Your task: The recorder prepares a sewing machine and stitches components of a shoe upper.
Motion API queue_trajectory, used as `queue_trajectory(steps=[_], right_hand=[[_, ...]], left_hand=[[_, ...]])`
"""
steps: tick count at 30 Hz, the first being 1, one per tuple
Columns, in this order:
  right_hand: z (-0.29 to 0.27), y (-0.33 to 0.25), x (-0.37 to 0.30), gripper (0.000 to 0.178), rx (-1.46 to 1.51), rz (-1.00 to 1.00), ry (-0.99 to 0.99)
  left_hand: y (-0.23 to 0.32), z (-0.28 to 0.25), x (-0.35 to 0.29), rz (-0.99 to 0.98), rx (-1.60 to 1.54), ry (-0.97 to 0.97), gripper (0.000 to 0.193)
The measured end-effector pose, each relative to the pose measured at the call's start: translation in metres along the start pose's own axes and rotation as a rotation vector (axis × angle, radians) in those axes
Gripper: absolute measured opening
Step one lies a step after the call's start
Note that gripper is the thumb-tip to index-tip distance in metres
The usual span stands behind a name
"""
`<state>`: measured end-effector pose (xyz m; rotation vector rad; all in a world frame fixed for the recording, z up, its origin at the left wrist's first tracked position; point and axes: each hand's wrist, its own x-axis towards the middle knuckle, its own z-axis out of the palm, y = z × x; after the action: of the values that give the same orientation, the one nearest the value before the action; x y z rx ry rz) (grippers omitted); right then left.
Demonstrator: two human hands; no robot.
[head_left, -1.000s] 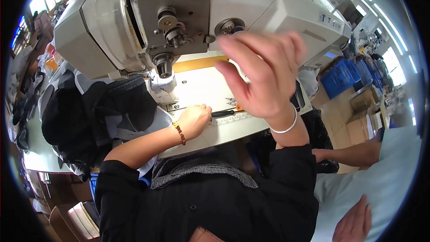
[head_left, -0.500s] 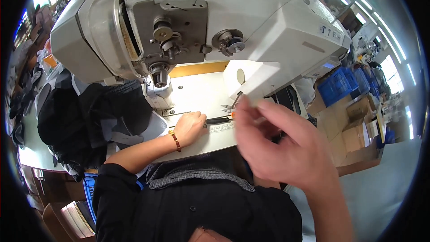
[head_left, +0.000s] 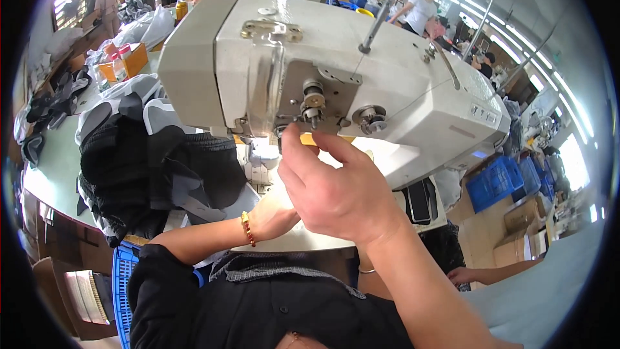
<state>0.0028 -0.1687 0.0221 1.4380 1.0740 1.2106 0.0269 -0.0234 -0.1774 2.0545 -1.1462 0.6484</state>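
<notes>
Right hand (head_left: 336, 187) has shifted: half a second ago it hung in front of the table's right side; now raised to the front of the sewing machine (head_left: 400, 84), fingertips just below or at the metal dials (head_left: 313, 95). Fingers bent, thumb and forefinger close together; cannot tell whether they pinch anything or touch the metal.

Left hand (head_left: 274, 213) still low, over the table (head_left: 316, 240), now partly behind the right hand. Its fingertips are hidden; cannot tell if it grips anything.

View has tilted up too: more of the room shows past the machine's top. Reading of the change: work in hand now seems centred on the dials.

Machine stands on the table, directly ahead of the person. Black cloth pile (head_left: 148, 168) to its left; dark phone (head_left: 421, 201) lies on the right side.
</notes>
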Motion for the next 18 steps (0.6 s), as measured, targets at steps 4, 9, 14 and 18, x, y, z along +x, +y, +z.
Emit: queue_trajectory(steps=[4,9,14,18], right_hand=[[-0.012,0.001,0.001,0.018,0.016,0.054,-0.041],[-0.009,-0.013,-0.002,0.015,0.06,0.023,-0.168],[-0.008,-0.004,0.004,0.019,0.071,0.097,0.018],[-0.012,-0.007,0.005,0.026,0.078,0.232,-0.048]], left_hand=[[0.012,-0.025,0.002,0.056,0.193,0.065,0.032],[0.019,-0.037,0.003,-0.004,0.155,0.14,0.028],[0.037,-0.07,0.005,0.114,0.296,0.248,0.031],[0.042,-0.098,0.014,0.196,0.379,0.391,0.034]])
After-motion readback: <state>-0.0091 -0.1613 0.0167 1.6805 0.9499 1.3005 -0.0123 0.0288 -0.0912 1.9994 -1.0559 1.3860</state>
